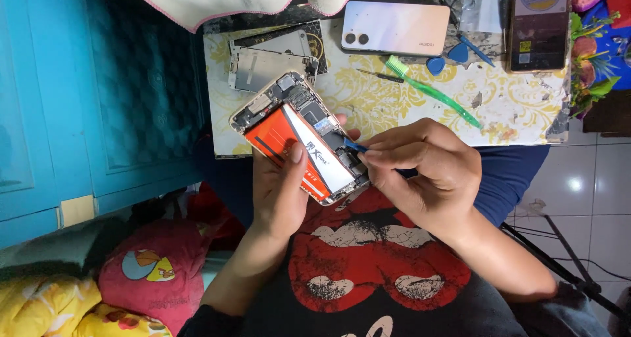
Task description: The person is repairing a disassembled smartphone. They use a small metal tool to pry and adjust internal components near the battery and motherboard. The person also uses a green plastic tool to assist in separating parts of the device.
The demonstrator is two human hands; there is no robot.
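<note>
Fingers of the right hand pinch a blue pry tool; at nine o'clock, the left hand grips the opened phone.

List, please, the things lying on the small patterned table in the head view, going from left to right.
Detached phone screen panel → pale phone lying face down → green toothbrush → blue pick → dark phone at the right end of the table.
</note>
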